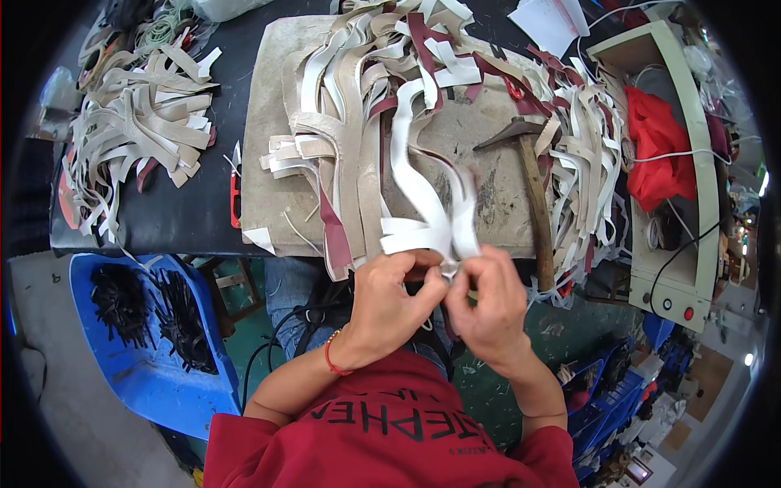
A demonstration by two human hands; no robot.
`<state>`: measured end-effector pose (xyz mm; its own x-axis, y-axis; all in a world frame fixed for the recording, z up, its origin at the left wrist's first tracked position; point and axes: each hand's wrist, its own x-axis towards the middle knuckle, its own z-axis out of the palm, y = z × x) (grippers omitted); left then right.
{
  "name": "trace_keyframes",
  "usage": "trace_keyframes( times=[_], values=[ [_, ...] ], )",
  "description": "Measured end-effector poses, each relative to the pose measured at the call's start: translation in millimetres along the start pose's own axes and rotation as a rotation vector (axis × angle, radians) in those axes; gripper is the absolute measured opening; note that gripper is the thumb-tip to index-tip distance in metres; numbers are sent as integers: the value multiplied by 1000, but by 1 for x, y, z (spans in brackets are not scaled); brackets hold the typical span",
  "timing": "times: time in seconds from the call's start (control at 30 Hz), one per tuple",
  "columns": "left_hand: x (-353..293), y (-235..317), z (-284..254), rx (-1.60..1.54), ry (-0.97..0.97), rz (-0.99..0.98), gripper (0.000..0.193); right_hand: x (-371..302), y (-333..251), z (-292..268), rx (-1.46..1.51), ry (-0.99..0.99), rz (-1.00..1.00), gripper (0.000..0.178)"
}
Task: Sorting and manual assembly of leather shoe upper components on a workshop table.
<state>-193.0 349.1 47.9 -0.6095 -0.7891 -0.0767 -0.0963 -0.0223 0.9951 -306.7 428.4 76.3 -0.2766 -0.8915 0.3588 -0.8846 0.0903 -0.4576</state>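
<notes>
My left hand [390, 297] and my right hand [490, 301] meet in front of me, just past the work board's near edge. Both are closed, thumbs and fingertips pinching the gathered ends of white strips [416, 175]. The strips run away from my fingers over the board, and their right-hand part is smeared by motion. What lies right between my fingertips is small and partly hidden. Left of my hands, a bundle of beige, white and maroon strips [348, 154] lies along the board, some ends hanging over its near edge.
The beige work board [272, 195] rests on a black table [175, 215]. A hammer [533, 191] lies at its right. Strip heaps [142, 122] flank the board. Red-handled scissors [236, 199] lie at left. A blue bin [130, 378] holds black strips. A metal cabinet [683, 244] holds red cloth [657, 146].
</notes>
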Motion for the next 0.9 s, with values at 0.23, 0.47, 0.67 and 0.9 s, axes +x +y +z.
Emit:
trace_keyframes(
  times=[0.23,0.47,0.67,0.9],
  values=[
    [-6,-7,5,-330,9,-154,23,-2,-2,-5,110,0,90,21],
    [-1,5,7,-78,72,73,15,0,-5,-11,250,27,184,14],
    [5,24,5,2,82,132,9,7,-9,-13,158,102,158,21],
    [24,26,1,66,179,273,12,39,12,-47,-294,64,-77,28]
  ],
)
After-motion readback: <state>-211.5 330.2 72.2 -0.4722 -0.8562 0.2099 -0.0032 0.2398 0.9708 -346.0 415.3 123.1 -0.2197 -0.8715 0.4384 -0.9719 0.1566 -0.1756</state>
